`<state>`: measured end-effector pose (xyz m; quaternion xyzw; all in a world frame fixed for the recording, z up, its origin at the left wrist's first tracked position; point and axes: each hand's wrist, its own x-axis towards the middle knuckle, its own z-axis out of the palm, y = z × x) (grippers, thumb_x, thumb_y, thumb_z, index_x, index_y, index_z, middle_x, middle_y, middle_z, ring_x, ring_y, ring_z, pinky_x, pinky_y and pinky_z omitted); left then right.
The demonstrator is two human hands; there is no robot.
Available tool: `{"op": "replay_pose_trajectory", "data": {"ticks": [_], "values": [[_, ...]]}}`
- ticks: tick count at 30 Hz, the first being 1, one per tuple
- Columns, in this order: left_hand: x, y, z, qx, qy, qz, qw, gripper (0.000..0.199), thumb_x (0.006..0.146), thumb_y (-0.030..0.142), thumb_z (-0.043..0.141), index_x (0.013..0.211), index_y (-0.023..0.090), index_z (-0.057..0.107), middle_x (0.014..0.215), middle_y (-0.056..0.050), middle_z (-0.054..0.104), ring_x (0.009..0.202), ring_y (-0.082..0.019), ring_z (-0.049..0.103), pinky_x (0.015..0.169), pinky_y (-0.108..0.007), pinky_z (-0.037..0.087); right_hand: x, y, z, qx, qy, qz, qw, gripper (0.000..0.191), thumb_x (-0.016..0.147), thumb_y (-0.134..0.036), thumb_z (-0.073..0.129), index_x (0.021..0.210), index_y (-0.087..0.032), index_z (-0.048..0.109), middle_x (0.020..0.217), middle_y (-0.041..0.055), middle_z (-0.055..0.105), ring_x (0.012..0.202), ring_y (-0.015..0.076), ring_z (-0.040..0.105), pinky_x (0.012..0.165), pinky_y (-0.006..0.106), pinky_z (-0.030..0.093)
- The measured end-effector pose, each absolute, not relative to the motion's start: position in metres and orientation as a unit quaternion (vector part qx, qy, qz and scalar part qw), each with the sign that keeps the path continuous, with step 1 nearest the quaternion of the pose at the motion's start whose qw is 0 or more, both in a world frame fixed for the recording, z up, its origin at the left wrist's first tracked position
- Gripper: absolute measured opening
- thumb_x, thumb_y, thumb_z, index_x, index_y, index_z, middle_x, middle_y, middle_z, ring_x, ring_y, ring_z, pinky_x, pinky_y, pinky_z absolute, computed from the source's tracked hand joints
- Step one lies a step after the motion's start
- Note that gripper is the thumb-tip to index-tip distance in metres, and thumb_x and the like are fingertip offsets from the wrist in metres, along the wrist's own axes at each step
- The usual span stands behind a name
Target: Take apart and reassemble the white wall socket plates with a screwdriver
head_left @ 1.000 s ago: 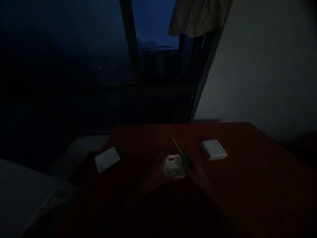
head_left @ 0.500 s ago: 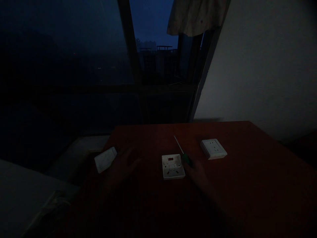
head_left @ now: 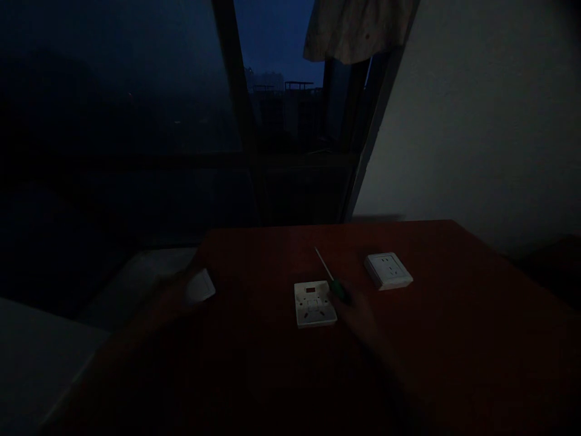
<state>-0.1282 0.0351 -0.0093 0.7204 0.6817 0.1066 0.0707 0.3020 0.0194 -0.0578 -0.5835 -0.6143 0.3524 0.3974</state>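
At the table's left edge my left hand (head_left: 179, 295) is closed round the left side of a white switch or socket faceplate (head_left: 202, 286); the dark hides most of its fingers. My right hand (head_left: 356, 310) grips a screwdriver (head_left: 336, 289) by its green handle, the thin metal shaft pointing away and to the left. Just left of that hand lies an open white mounting box (head_left: 315, 316), hollow side up, its slots and holes visible. Farther right sits a white wall socket (head_left: 388, 270) on its box, face up with several pin holes.
The reddish-brown table (head_left: 272, 254) stands against a dark window (head_left: 181, 200). A pale wall (head_left: 476, 121) rises on the right, and a cloth (head_left: 358, 30) hangs at the window's top. The room is very dim.
My left hand has moved left and taken hold of the faceplate, which it now partly covers. My right hand and the screwdriver have stayed nearly still beside the mounting box.
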Motion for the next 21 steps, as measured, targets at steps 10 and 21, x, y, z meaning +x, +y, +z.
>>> {"op": "replay_pose_trajectory", "data": {"ticks": [10,21], "values": [[-0.12,0.04,-0.005,0.745,0.658,0.094,0.051,0.079,0.072,0.052,0.059,0.14,0.018,0.038,0.142,-0.013,0.047,0.125,-0.037,0.049,0.102,-0.049,0.04,0.301,0.02,-0.059,-0.598,-0.624,0.326,0.384,0.037,0.076,-0.033,0.058,0.11,-0.018,0.064,0.103,0.0073,0.072,0.092,0.0246,0.067,0.083,0.037,0.052],[0.013,0.012,0.01,0.804,0.58,0.085,0.1,0.082,0.069,0.042,0.069,0.142,0.022,0.037,0.148,-0.012,0.039,0.133,-0.035,0.038,0.11,-0.05,0.029,0.312,0.02,-0.052,-0.61,-0.646,0.289,0.356,0.04,0.08,-0.035,0.054,0.115,-0.018,0.063,0.107,0.009,0.071,0.092,0.0253,0.067,0.083,0.039,0.052]]}}
